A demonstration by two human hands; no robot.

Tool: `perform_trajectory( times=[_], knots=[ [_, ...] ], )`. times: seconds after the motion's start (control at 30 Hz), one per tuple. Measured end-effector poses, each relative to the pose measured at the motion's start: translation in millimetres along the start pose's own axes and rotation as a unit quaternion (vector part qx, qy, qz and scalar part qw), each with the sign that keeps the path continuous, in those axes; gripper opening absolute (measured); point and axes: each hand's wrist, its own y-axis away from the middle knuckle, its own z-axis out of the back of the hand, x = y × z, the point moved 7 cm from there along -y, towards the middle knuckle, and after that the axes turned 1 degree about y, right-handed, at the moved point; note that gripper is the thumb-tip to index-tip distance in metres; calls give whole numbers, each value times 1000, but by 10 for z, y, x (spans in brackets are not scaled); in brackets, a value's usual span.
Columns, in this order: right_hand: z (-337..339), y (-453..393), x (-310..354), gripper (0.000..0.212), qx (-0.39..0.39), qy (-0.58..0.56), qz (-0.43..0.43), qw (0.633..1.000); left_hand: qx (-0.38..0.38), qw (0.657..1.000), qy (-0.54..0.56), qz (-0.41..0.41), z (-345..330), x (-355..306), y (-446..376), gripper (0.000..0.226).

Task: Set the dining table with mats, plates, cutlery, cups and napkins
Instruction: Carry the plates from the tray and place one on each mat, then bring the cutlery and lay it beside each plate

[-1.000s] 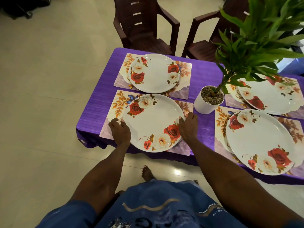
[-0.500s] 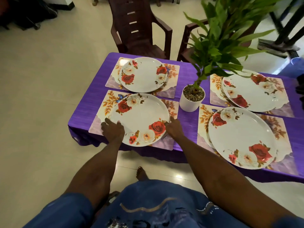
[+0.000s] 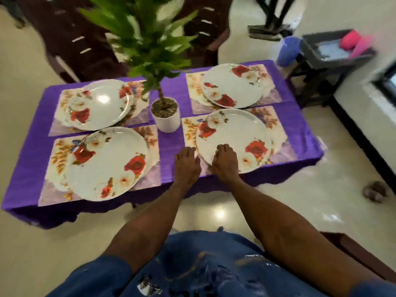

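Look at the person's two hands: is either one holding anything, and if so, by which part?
Nothing is gripped. The right hand rests flat on the near rim of the near-right plate; the left hand lies on the purple tablecloth beside that plate.

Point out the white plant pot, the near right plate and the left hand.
white plant pot (image 3: 167, 123), head view, front wall.
near right plate (image 3: 233, 129), head view, bare centre.
left hand (image 3: 186, 166), head view, back of hand.

potted plant (image 3: 165, 116), brown chairs (image 3: 81, 46), grey tray (image 3: 334, 50)

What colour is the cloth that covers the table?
Purple, plain; the tablecloth shows best in the head view.
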Motion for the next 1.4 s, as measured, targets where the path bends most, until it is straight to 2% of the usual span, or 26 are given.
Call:
perform_trajectory(
  times=[0.23, 0.43, 0.57, 0.7, 0.93, 1.2, 1.33, 1.4],
  knots=[
    [581, 255, -1278, 33, -65, 14, -144, 987, 69, 991, 31, -108, -589, -1142, -134, 32],
    [798, 273, -1897, 33, -76, 48, -207, 974, 99, 977, -16, -188, -1053, -1712, -418, 19],
    [928, 56, -2207, 32, -63, 69, -216, 972, 106, 966, -24, -234, -1317, -2124, -666, 17],
    [1132, -274, -2517, 28, -70, 84, -225, 968, 102, 969, 26, -225, -1524, -2448, -989, 21],
    [1456, -717, -2970, 32, -68, 87, -238, 965, 98, 960, 68, -255, -1849, -2984, -1568, 21],
    [1753, -1304, -3923, 19, -112, 59, -259, 957, 114, 965, 126, -198, -2466, -3740, -2092, 24],
    [1840, -1711, -4629, 20, -87, 41, -241, 966, 87, 970, 140, -181, -2902, -4381, -2359, 20],
    [1952, -1817, -5000, 21, -65, 21, -236, 969, 122, 972, 136, -146, -3217, -4703, -2451, 21]
  ],
)
